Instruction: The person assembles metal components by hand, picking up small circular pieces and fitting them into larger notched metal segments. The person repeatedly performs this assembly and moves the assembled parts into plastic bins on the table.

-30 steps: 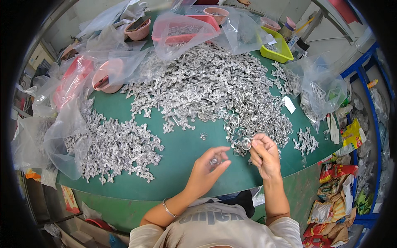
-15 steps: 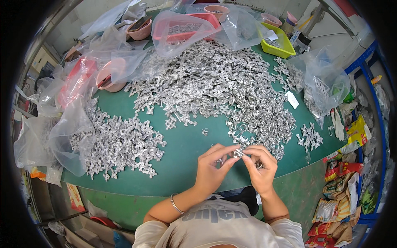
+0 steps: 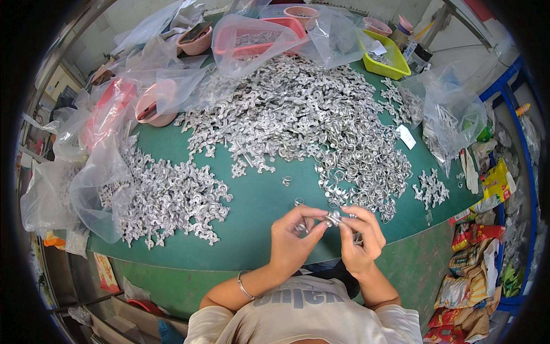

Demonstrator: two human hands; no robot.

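Note:
Over the near edge of the table, my left hand and my right hand meet at a small silver metal piece. Thumb and fingers of both hands pinch it from either side; its exact shape is blurred. More ring-like metal parts show in the curled fingers of each hand, partly hidden. A loose silver ring is just beyond my left fingers, and another ring lies farther out. Right beyond my hands spreads a pile of silver rings.
Flat, lobed metal castings form a large heap at the back and another heap at left. Behind stand a red tray and a yellow-green basket. Clear plastic bags cover the left side. A small cluster of castings lies right.
My hands have come slightly nearer to me and away from the ring pile, with the metal piece turned between them. My right fingers have shifted on it.

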